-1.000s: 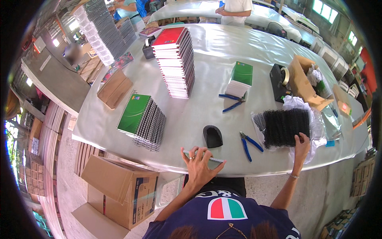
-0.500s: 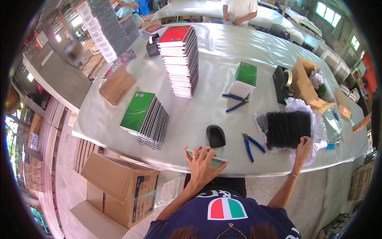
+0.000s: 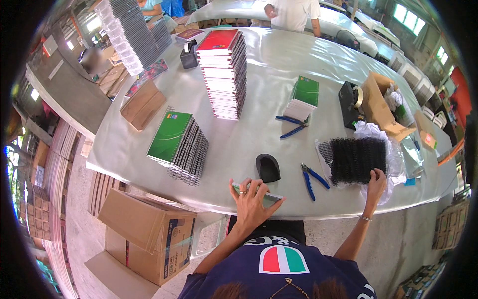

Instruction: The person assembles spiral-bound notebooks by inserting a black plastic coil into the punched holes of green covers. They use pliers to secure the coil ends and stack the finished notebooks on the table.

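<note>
Fingers (image 3: 259,192) of the left hand (image 3: 251,210) are spread and clamped on the ends of a thin flat item (image 3: 273,200) at the near edge of the desk (image 3: 234,144); the hand covers much of it. Right hand (image 3: 377,185): its fingertips touch the near right corner of a bundle of black coils (image 3: 356,159), and whether they pinch any coil I cannot tell. White plastic wrap (image 3: 397,172) lies under and beside the bundle. Just beyond the left hand is a black curved holder (image 3: 268,168). Between the hands lie open blue-handled pliers (image 3: 309,180). Farther left stands a stack of green spiral notebooks (image 3: 171,137), with a taller red-topped stack (image 3: 219,74) behind it. Farther right, a tape dispenser (image 3: 347,105) sits next to an open cardboard box (image 3: 374,105). Across the desk stands a person in a white shirt (image 3: 294,15).
</note>
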### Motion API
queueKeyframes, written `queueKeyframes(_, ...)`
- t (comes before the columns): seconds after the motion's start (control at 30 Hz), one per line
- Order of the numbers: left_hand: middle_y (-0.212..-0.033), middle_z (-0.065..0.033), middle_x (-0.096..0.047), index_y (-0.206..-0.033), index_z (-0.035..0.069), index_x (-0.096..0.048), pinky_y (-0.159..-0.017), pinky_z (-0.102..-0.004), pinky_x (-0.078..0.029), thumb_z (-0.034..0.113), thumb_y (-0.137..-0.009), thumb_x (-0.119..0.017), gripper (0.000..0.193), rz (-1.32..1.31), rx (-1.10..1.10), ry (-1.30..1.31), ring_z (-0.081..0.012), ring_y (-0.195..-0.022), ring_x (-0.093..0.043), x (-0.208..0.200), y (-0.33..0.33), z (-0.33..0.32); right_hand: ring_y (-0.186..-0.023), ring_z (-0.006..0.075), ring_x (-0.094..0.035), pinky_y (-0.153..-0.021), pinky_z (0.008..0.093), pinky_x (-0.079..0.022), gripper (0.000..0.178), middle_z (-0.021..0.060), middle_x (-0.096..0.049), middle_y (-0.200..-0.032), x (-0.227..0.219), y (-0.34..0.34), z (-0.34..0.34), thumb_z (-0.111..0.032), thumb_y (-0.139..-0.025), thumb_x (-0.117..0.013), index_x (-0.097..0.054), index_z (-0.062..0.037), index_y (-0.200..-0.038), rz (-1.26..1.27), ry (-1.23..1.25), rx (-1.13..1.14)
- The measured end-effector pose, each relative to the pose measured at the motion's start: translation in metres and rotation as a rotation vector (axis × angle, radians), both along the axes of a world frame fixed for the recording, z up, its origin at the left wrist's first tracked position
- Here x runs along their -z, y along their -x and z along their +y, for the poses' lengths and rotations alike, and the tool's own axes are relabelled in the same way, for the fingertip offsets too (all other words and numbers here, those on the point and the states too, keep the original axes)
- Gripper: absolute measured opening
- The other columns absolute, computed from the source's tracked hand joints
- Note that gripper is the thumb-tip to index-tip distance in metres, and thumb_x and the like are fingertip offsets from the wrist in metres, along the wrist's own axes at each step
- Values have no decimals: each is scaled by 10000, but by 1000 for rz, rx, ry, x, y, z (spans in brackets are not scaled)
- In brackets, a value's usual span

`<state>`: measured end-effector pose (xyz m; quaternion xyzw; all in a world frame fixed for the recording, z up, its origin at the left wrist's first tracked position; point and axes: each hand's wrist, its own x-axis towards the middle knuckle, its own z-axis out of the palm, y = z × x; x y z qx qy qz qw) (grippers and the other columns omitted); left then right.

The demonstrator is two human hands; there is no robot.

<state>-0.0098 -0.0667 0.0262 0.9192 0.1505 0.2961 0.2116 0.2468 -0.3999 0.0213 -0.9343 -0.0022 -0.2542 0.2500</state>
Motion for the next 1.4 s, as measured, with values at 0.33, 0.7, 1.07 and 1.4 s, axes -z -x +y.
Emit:
queueKeyframes(0.33, -1066, -64, -548, -864, 112, -615, -1099, -688, -127, 446, -713, -850, 436, -1, 16, 15, -304, -1172, -449, -1, 2, 1, -879, 297, -652, -784, 378, -513, 163, 174, -683, -995, 9, -8, 0, -97, -916, -667, -647, 30, -1018, 2, -124, 43)
queueKeyframes(0.7, -1018, -66, -559, -860, 107, -635, -1081, -689, -155, 443, -713, -848, 424, 13, 22, 24, -306, -1140, -468, -3, -3, 1, -929, 162, -614, -910, 324, -525, 237, 60, -637, -1074, -12, -5, 3, -99, -994, -600, -615, -38, -1223, 6, -1309, -576)
queueKeyframes(1.07, -940, -10, -575, -876, 173, -699, -1069, -658, -159, 433, -720, -841, 335, 39, 35, 93, -263, -1102, -491, -10, -2, 3, -903, 120, -612, -838, 293, -482, 233, 48, -613, -909, -66, 96, 141, -135, -968, -598, -604, -33, -1177, 635, -663, -994)
queueKeyframes(1.4, -961, 19, -590, -946, 219, -742, -1069, -632, -154, 413, -758, -803, 277, 85, 93, 109, -228, -1112, -490, -11, 1, 9, -917, 321, -621, -814, 378, -477, 185, 165, -649, -994, -42, 143, 184, -26, -926, -589, -616, 9, -1106, 591, -292, -1212)
